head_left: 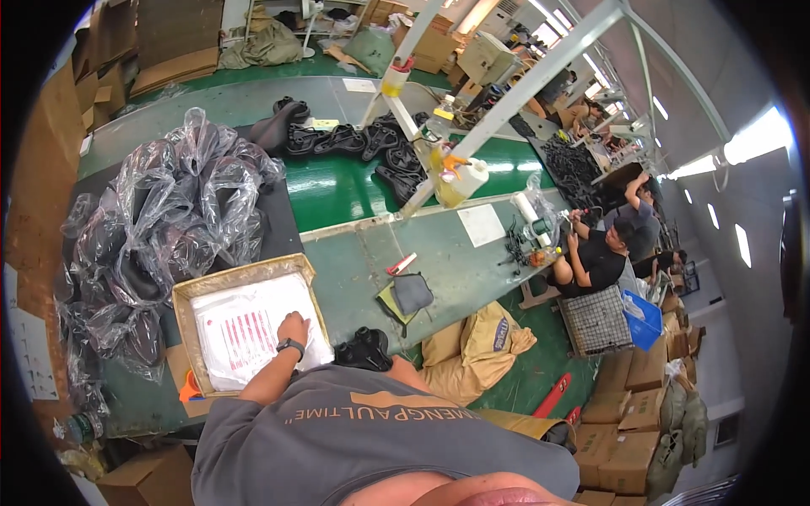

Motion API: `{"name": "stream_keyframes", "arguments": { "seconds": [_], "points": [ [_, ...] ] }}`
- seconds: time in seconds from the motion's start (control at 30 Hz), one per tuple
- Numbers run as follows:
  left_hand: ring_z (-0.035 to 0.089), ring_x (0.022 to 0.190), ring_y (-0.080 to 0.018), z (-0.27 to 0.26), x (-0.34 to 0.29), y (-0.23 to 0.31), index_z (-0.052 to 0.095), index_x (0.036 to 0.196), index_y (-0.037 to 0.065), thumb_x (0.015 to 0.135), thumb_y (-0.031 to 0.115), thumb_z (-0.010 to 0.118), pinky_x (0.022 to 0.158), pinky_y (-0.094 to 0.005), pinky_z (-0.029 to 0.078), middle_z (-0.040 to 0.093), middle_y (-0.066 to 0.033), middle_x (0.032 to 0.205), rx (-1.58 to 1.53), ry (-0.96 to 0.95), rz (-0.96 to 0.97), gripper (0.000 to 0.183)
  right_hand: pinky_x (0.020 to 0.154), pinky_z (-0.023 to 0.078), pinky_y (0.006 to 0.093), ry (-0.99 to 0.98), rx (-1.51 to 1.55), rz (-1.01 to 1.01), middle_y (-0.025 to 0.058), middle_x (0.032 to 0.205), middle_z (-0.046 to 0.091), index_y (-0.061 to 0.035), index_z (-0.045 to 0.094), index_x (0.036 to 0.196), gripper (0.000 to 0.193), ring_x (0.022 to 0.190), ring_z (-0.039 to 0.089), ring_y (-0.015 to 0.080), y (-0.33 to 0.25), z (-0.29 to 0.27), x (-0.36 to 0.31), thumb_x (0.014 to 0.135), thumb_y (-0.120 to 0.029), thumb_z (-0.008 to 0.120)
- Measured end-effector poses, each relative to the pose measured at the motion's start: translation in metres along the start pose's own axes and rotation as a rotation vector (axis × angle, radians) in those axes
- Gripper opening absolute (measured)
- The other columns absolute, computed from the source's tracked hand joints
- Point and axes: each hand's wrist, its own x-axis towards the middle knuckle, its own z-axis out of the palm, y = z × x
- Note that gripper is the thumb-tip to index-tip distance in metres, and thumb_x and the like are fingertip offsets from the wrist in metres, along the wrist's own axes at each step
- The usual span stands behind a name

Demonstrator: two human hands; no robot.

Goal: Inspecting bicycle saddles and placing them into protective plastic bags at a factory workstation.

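An open cardboard box [180, 308] on the bench holds a stack of clear and white plastic bags [245, 325] with red print. My left hand [294, 329], a dark watch on its wrist, is down on the stack, its fingers bunched on the top plastic bag. At the bench's near edge, close to my body, is a black bicycle saddle [363, 347] with its underside showing. My right hand [405, 371] grips the saddle's right end; my shirt hides part of that hand.
Plastic-wrapped saddles [169, 211] are heaped at left. Unwrapped black saddles [342, 139] line the green belt [337, 194]. A metal frame post [506, 114] rises beyond the bench. A grey pouch [413, 293] and red-white cutter [402, 264] lie rightward; co-workers [603, 257] sit farther right.
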Motion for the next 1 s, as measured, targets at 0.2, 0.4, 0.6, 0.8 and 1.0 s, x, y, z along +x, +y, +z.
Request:
{"name": "stream_keyframes", "arguments": {
  "seconds": [0.2, 0.4, 0.6, 0.8, 1.0],
  "points": [
    [0.070, 0.093, -0.0445, 0.015, 0.000, -0.015, 0.070, 0.099, 0.004, 0.101, 0.023, 0.060, 0.084, -0.0526, 0.056, 0.071, -0.0222, 0.091, -0.189, 0.083, -0.071, 0.022, 0.070, 0.063, 0.0416, -0.372, 0.729, 0.252, 0.0162, 0.108, 0.078, -0.0005, 0.070, 0.118, 0.056, 0.083, 0.077, 0.0236, -0.001, 0.000, 0.009, 0.084, -0.041, 0.088],
    [0.068, 0.075, -0.0217, -0.015, 0.003, -0.080, 0.068, 0.091, 0.004, 0.100, 0.020, 0.057, 0.071, -0.0407, 0.057, 0.065, -0.0059, 0.076, -1.262, -0.013, -0.361, 0.021, 0.076, 0.066, 0.0383, -0.793, 1.410, 0.423, 0.0131, 0.105, 0.080, -0.0051, 0.071, 0.117, 0.029, 0.085, 0.079, 0.0232, -0.026, 0.007, -0.019, 0.096, -0.025, 0.076],
    [0.065, 0.072, -0.0117, -0.155, -0.069, -0.002, 0.069, 0.100, 0.005, 0.099, 0.015, 0.071, 0.066, -0.0281, 0.054, 0.067, -0.0009, 0.081, -1.462, 0.043, -0.322, 0.010, 0.081, 0.066, 0.0426, -0.541, 1.347, -0.005, 0.0137, 0.123, 0.074, -0.0044, 0.055, 0.139, 0.048, 0.101, 0.077, 0.0284, -0.079, -0.024, -0.033, 0.097, -0.013, 0.075],
    [0.070, 0.076, -0.0120, -0.196, -0.111, 0.058, 0.077, 0.102, -0.004, 0.096, 0.014, 0.075, 0.069, -0.0270, 0.055, 0.078, -0.0079, 0.088, -0.942, -0.187, 0.104, 0.019, 0.098, 0.062, 0.0429, -0.957, 1.446, -0.459, 0.0176, 0.149, 0.059, -0.0009, 0.044, 0.155, 0.061, 0.131, 0.064, 0.0400, -0.183, -0.075, -0.056, 0.100, -0.010, 0.069],
    [0.072, 0.088, -0.0132, -0.214, -0.143, 0.067, 0.075, 0.109, -0.004, 0.104, 0.014, 0.066, 0.079, -0.0292, 0.059, 0.077, -0.0055, 0.097, -1.079, -0.370, -0.027, 0.021, 0.089, 0.066, 0.0419, -0.977, 1.348, -0.383, 0.0171, 0.125, 0.069, -0.0006, 0.051, 0.142, 0.052, 0.111, 0.074, 0.0307, -0.233, -0.074, -0.072, 0.097, -0.009, 0.074]
  ]
}}
